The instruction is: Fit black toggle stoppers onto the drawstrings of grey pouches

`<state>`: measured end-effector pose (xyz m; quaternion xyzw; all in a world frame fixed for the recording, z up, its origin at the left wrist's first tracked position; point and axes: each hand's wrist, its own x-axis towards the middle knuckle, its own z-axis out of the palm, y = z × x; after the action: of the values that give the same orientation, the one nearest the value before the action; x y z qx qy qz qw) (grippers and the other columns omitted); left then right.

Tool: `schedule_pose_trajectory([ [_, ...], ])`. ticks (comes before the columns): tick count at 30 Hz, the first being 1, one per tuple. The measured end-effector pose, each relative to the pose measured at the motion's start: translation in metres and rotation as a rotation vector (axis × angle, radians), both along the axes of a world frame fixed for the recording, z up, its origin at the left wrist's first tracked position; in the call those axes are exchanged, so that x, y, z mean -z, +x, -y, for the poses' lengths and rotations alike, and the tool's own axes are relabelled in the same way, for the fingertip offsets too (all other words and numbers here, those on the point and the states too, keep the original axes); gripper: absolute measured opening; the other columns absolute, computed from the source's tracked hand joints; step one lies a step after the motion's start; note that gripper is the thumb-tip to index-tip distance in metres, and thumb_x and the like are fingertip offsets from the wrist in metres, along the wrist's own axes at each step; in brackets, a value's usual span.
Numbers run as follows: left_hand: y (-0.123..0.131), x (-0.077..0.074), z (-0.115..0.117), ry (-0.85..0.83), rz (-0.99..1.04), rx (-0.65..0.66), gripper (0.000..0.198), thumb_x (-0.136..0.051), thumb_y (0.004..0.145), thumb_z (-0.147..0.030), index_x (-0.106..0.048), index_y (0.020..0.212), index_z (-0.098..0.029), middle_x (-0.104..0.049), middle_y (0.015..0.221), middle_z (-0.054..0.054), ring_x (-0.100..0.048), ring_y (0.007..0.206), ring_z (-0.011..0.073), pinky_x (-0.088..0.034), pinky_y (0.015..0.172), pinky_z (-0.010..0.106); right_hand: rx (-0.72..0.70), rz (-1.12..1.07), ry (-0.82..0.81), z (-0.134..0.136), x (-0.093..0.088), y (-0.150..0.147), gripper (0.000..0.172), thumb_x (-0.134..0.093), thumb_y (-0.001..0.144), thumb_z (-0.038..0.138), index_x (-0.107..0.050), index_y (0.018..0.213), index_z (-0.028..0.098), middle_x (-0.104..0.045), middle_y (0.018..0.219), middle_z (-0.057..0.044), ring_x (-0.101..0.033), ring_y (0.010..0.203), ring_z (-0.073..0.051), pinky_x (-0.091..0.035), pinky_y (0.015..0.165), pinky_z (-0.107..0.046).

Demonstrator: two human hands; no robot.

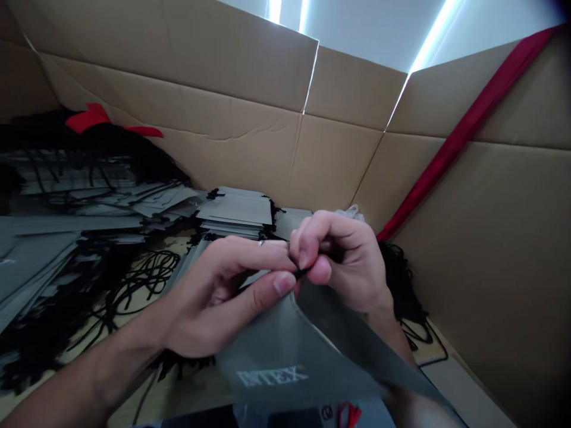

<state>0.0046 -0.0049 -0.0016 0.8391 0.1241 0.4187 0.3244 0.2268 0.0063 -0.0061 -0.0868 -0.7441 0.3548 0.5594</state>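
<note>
Your left hand [209, 303] and right hand [350, 261] are curled, thumbs and fingers pinching a short black cord [301, 274] at the top of a smooth grey INTEX-printed piece [267, 351] below them. Its long visible edge slants down-right; lettering upright to you. Pale tabletop [172, 395] beneath, brown cardboard wall [241, 101] beyond both hands.

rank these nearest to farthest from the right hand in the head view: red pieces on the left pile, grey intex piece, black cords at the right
1. Grey INTEX piece: right below the right hand
2. Black cords: a little past it, on the right
3. Red pieces: far off, upper left
</note>
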Motion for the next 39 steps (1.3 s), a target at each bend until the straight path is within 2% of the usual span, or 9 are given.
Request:
schedule_pose_trajectory([
  [4, 0.001, -0.003, -0.003, 0.129, -0.133, -0.109, 0.027, -0.055, 0.119, -0.022, -0.075, 0.101, -0.02, -0.073, 0.086, 0.003, -0.065, 0.079, 0.0173, -0.05, 0.071, 0.031, 0.191, 0.165, 0.088, 0.0, -0.008, 0.01, 0.026, -0.101, 0.094, 0.042, -0.082, 0.097, 0.023, -0.08, 0.086, -0.001, -0.072, 0.073, -0.015, -0.06, 0.065, -0.027],
  [7, 0.003, -0.001, -0.005, 0.215, -0.179, -0.186, 0.027, -0.054, 0.115, -0.017, -0.072, 0.095, -0.019, -0.073, 0.087, 0.002, -0.064, 0.077, 0.0158, -0.048, 0.071, 0.031, 0.252, 0.239, 0.133, 0.002, -0.01, 0.013, 0.02, -0.097, 0.099, 0.037, -0.082, 0.099, 0.024, -0.082, 0.091, 0.0, -0.073, 0.077, -0.016, -0.06, 0.071, -0.028],
  [14, 0.003, 0.005, -0.01, 0.289, -0.122, -0.354, 0.016, -0.066, 0.1, -0.014, -0.072, 0.086, -0.019, -0.072, 0.074, -0.003, -0.061, 0.065, 0.0117, -0.044, 0.064, 0.028, 0.394, 0.394, 0.176, 0.008, -0.007, 0.006, 0.014, -0.091, 0.103, 0.024, -0.077, 0.1, 0.025, -0.081, 0.094, 0.002, -0.073, 0.081, -0.016, -0.059, 0.078, -0.029],
  [22, 0.013, 0.006, -0.013, 0.156, -0.039, -0.277, 0.025, -0.054, 0.114, -0.02, -0.07, 0.094, -0.018, -0.062, 0.079, -0.003, -0.053, 0.067, 0.0107, -0.043, 0.062, 0.024, 0.409, 0.343, 0.175, 0.004, -0.007, 0.012, 0.019, -0.095, 0.1, 0.03, -0.077, 0.1, 0.025, -0.078, 0.089, 0.003, -0.066, 0.07, -0.014, -0.054, 0.066, -0.028],
  [24, 0.014, 0.008, -0.014, 0.133, -0.052, -0.251, 0.026, -0.052, 0.116, -0.021, -0.067, 0.094, -0.018, -0.059, 0.077, -0.005, -0.049, 0.064, 0.0098, -0.041, 0.058, 0.022, 0.427, 0.35, 0.197, 0.003, -0.007, 0.013, 0.016, -0.094, 0.101, 0.028, -0.078, 0.101, 0.026, -0.079, 0.088, 0.004, -0.067, 0.07, -0.014, -0.055, 0.067, -0.029],
  [28, 0.012, 0.011, -0.016, 0.118, -0.085, -0.269, 0.027, -0.054, 0.116, -0.023, -0.069, 0.095, -0.018, -0.066, 0.08, -0.004, -0.054, 0.068, 0.0097, -0.042, 0.061, 0.021, 0.466, 0.332, 0.281, 0.004, -0.006, 0.013, 0.009, -0.088, 0.104, 0.019, -0.083, 0.104, 0.026, -0.087, 0.096, 0.002, -0.075, 0.077, -0.015, -0.06, 0.074, -0.031],
  [31, 0.011, 0.01, -0.018, 0.092, -0.103, -0.232, 0.029, -0.055, 0.116, -0.024, -0.073, 0.094, -0.018, -0.065, 0.077, -0.004, -0.053, 0.068, 0.0096, -0.041, 0.061, 0.021, 0.466, 0.284, 0.303, 0.004, -0.005, 0.012, 0.012, -0.085, 0.104, 0.015, -0.084, 0.099, 0.025, -0.089, 0.094, 0.001, -0.077, 0.074, -0.015, -0.063, 0.076, -0.032],
  [36, 0.009, 0.003, -0.014, 0.108, -0.091, -0.195, 0.033, -0.057, 0.116, -0.023, -0.072, 0.087, -0.016, -0.059, 0.07, -0.004, -0.047, 0.062, 0.0095, -0.035, 0.056, 0.026, 0.408, 0.232, 0.194, 0.003, -0.007, 0.014, 0.014, -0.099, 0.095, 0.02, -0.087, 0.097, 0.026, -0.087, 0.086, 0.002, -0.077, 0.072, -0.016, -0.06, 0.066, -0.03],
  [39, 0.008, 0.0, -0.009, 0.119, -0.088, -0.131, 0.032, -0.056, 0.116, -0.022, -0.074, 0.091, -0.017, -0.06, 0.07, -0.003, -0.048, 0.061, 0.0111, -0.036, 0.056, 0.029, 0.306, 0.163, 0.109, 0.0, -0.005, 0.015, 0.016, -0.103, 0.092, 0.026, -0.088, 0.095, 0.025, -0.085, 0.082, 0.001, -0.077, 0.07, -0.016, -0.06, 0.062, -0.027],
])
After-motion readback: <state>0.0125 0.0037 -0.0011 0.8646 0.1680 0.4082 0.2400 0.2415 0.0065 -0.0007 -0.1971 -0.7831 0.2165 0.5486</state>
